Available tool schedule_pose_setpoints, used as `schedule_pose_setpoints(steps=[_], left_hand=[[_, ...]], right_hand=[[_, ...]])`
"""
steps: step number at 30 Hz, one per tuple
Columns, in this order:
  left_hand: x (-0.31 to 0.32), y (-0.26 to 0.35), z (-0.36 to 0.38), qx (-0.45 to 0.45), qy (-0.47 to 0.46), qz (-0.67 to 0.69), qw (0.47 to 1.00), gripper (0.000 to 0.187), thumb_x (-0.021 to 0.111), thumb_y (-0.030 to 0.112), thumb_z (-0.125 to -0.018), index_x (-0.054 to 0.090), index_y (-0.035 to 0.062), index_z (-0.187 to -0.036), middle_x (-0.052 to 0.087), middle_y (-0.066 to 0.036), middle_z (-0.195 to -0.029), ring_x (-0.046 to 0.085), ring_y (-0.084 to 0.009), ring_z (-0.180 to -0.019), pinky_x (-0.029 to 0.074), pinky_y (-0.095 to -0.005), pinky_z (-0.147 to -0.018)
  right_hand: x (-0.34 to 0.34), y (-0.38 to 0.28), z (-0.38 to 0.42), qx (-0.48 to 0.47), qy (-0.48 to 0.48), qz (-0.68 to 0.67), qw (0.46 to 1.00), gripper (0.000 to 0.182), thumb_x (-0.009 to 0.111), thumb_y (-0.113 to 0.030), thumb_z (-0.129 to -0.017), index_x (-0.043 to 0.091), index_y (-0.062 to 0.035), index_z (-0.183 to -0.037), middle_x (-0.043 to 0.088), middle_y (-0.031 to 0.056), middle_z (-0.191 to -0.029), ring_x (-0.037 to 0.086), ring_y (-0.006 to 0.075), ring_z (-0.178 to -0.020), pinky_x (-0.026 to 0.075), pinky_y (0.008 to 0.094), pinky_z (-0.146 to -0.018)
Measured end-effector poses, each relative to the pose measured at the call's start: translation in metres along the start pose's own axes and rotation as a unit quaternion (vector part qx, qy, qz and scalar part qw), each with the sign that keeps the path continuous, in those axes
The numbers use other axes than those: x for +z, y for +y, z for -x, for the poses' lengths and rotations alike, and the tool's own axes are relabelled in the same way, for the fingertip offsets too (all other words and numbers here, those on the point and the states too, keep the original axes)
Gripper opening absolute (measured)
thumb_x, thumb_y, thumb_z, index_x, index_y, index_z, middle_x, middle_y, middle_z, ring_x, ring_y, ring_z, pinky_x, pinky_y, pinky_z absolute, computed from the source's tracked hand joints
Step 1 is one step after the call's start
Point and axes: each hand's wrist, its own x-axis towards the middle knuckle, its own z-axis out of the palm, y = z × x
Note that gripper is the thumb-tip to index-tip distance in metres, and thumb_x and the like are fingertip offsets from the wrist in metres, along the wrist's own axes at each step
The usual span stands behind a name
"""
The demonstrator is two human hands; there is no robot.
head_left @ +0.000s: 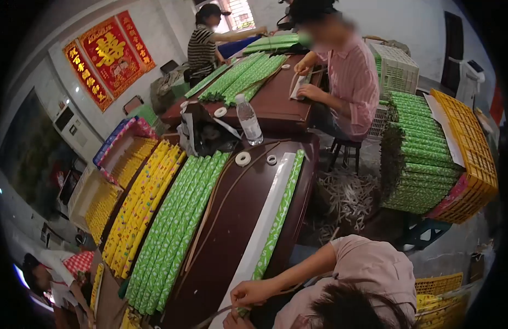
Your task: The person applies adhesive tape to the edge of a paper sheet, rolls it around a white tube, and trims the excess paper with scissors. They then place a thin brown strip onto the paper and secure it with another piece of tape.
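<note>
Neither of my own hands shows. At the bottom, a person in a pale pink top, seen from above with dark hair in view, works at the dark red table (224, 236). That person's hands (247, 296) are at the lower end of a long green patterned roll (280, 211); their exact grip is hard to make out. A long white strip (259, 230) lies beside this roll. Several green patterned rolls (180, 230) lie side by side to the left, then yellow patterned rolls (141, 211). Tape rolls (243, 159) and thin brown strips (213, 200) rest on the table.
A water bottle (248, 120) and black bag (207, 134) stand between the tables. Two people work at the far table (284, 104); another person (59, 279) is lower left. At right are stacked green rolls (421, 153), a yellow crate (468, 159) and paper scraps (350, 197).
</note>
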Motion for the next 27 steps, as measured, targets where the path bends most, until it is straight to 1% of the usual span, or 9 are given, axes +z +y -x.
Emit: schedule_pose_setpoints(steps=[2,4,6,9,14,22,24,25,27], left_hand=[[0.0,0.0,0.002,0.001,-0.008,0.004,1.0,0.045,0.063,0.014,-0.086,0.053,-0.0078,-0.124,0.054,-0.023,-0.107,0.052,-0.0392,-0.096,0.04,-0.0512,-0.087],[-0.005,0.002,0.003,-0.004,-0.01,0.018,1.0,0.046,0.063,0.015,-0.086,0.053,-0.0078,-0.124,0.054,-0.023,-0.106,0.052,-0.0393,-0.096,0.04,-0.0515,-0.087],[-0.013,0.012,0.0,-0.028,0.001,0.075,0.997,0.04,0.056,0.006,-0.088,0.052,-0.0062,-0.126,0.055,-0.023,-0.105,0.05,-0.041,-0.096,0.04,-0.0502,-0.088],[-0.022,0.019,-0.008,-0.026,0.026,0.031,0.999,0.04,0.062,0.009,-0.086,0.055,-0.0045,-0.123,0.057,-0.016,-0.105,0.053,-0.0327,-0.096,0.046,-0.0438,-0.086],[-0.021,0.015,-0.007,-0.022,0.033,0.025,0.999,0.046,0.067,0.014,-0.084,0.055,-0.0046,-0.124,0.057,-0.012,-0.105,0.054,-0.0278,-0.096,0.046,-0.0401,-0.084],[-0.009,0.011,-0.004,-0.024,0.081,0.035,0.996,0.041,0.067,0.018,-0.086,0.057,-0.0038,-0.119,0.057,-0.012,-0.105,0.055,-0.0282,-0.096,0.047,-0.0397,-0.083],[-0.007,0.011,-0.001,-0.032,0.092,0.05,0.994,0.038,0.067,0.018,-0.086,0.057,-0.0036,-0.116,0.057,-0.013,-0.105,0.055,-0.0285,-0.096,0.047,-0.04,-0.082],[-0.006,0.01,-0.001,-0.019,0.098,0.049,0.994,0.039,0.069,0.017,-0.085,0.055,-0.0028,-0.116,0.058,-0.013,-0.105,0.056,-0.0292,-0.095,0.047,-0.0405,-0.081],[-0.002,0.008,0.0,-0.013,0.101,0.043,0.994,0.041,0.07,0.015,-0.084,0.053,-0.002,-0.116,0.058,-0.014,-0.106,0.056,-0.0298,-0.094,0.047,-0.0411,-0.08]], right_hand=[[0.002,-0.001,0.013,0.073,0.064,0.018,0.995,0.018,0.052,-0.021,-0.098,0.06,-0.0061,-0.101,0.059,0.0023,-0.067,0.046,0.0078,-0.042,0.035,0.0236,-0.038],[0.002,0.002,0.021,0.098,0.111,0.0,0.989,0.014,0.051,-0.016,-0.097,0.059,-0.0063,-0.103,0.06,0.0025,-0.068,0.048,0.0074,-0.045,0.036,0.0219,-0.04],[0.004,-0.004,0.025,0.134,0.135,0.014,0.982,0.011,0.052,-0.014,-0.096,0.06,-0.0078,-0.101,0.06,0.002,-0.068,0.047,0.0074,-0.045,0.036,0.0219,-0.04],[0.009,-0.023,0.022,0.147,0.167,0.011,0.975,0.013,0.055,-0.016,-0.097,0.06,-0.0043,-0.099,0.06,0.0031,-0.066,0.046,0.0074,-0.04,0.032,0.0215,-0.036],[0.012,-0.024,0.015,0.143,0.167,0.018,0.975,0.018,0.057,-0.015,-0.097,0.06,0.0022,-0.097,0.06,0.0047,-0.064,0.047,0.0074,-0.04,0.035,0.0221,-0.037],[0.01,-0.024,0.012,0.179,0.166,0.065,0.968,0.017,0.058,-0.014,-0.096,0.061,0.003,-0.093,0.06,0.0051,-0.062,0.051,0.0069,-0.045,0.038,0.0219,-0.04],[0.008,-0.021,0.011,0.098,0.119,0.206,0.966,0.015,0.061,-0.012,-0.091,0.063,0.0032,-0.09,0.062,0.0078,-0.063,0.058,0.0111,-0.052,0.045,0.0265,-0.047],[0.006,-0.024,0.009,0.1,0.111,0.203,0.968,0.015,0.061,-0.012,-0.091,0.063,0.0032,-0.09,0.062,0.0078,-0.063,0.058,0.0111,-0.052,0.045,0.0265,-0.047],[0.0,-0.036,0.002,0.107,0.045,0.339,0.934,0.014,0.064,-0.01,-0.086,0.064,0.0031,-0.088,0.065,0.012,-0.067,0.064,0.0171,-0.06,0.049,0.0311,-0.056]])
